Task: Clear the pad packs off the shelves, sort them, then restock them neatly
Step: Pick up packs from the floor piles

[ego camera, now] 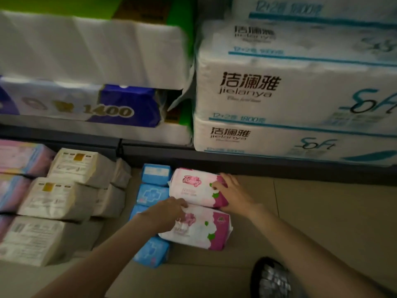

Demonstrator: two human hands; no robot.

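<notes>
Two pink-and-white pad packs lie on the tiled floor in front of the bottom shelf. My right hand (233, 193) rests on the right end of the far pink pack (193, 188), fingers curled over its magenta edge. My left hand (166, 214) presses on the left part of the near pink pack (206, 230). A column of blue pad packs (151, 194) lies just left of the pink ones. Further left, beige pad packs (64, 198) stand in rows, and pastel pink-blue packs (19, 158) sit at the far left.
The dark shelf edge (257, 166) runs above the packs. On the shelf are large white tissue-roll bundles (290, 93) at right and a blue-and-white bundle (96, 104) at left. A dark shoe (272, 278) shows at the bottom right on bare floor tiles (322, 211).
</notes>
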